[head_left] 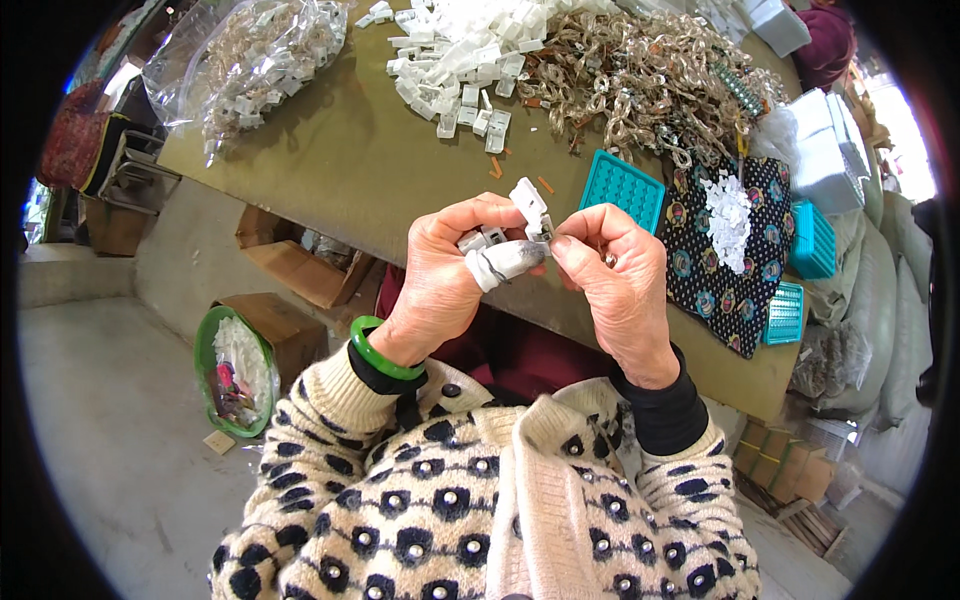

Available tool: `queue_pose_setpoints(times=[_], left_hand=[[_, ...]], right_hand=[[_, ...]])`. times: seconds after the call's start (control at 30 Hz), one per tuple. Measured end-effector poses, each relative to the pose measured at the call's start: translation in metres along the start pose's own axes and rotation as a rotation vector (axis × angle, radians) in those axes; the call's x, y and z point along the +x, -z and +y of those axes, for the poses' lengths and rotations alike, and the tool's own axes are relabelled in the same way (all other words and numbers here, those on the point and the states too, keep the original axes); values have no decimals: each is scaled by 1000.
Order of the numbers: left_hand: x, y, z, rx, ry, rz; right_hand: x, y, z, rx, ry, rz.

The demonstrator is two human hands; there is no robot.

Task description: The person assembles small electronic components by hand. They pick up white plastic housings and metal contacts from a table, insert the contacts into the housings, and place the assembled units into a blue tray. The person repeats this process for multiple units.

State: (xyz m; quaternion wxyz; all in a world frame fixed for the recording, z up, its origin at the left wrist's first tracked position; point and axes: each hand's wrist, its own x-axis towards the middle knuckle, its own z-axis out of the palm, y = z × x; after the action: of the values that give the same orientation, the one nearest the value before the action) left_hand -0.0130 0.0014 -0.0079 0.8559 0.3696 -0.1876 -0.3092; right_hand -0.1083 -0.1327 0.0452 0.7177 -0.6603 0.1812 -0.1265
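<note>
My left hand is closed round a small white plastic case, which stands up between thumb and fingers with its lid part raised. A second white plastic piece shows inside the same hand. A white finger cover, dark at its tip, wraps the left thumb. Close against the case, my right hand is pinched, thumb against forefinger. Whatever those fingertips hold is too small and covered to make out. A ring is on that hand. A green bangle circles my left wrist.
On the table lie a heap of white plastic cases, a pile of coiled clear cords and a plastic bag. Rightward are a teal tray and white bits on patterned cloth. A green basket stands on the floor.
</note>
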Motion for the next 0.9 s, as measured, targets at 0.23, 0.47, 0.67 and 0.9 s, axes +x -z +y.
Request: queue_pose_setpoints(times=[0.23, 0.47, 0.67, 0.9], left_hand=[[0, 5, 6, -34, -2, -1], [-2, 6, 13, 17, 31, 123], [-3, 3, 12, 144, -28, 235], [-1, 2, 17, 1007, -577, 193]], right_hand=[[-4, -6, -5, -292, 153, -12], [1, -23, 16, -623, 650, 137], [2, -28, 25, -843, 717, 223], [13, -27, 32, -935, 897, 206]])
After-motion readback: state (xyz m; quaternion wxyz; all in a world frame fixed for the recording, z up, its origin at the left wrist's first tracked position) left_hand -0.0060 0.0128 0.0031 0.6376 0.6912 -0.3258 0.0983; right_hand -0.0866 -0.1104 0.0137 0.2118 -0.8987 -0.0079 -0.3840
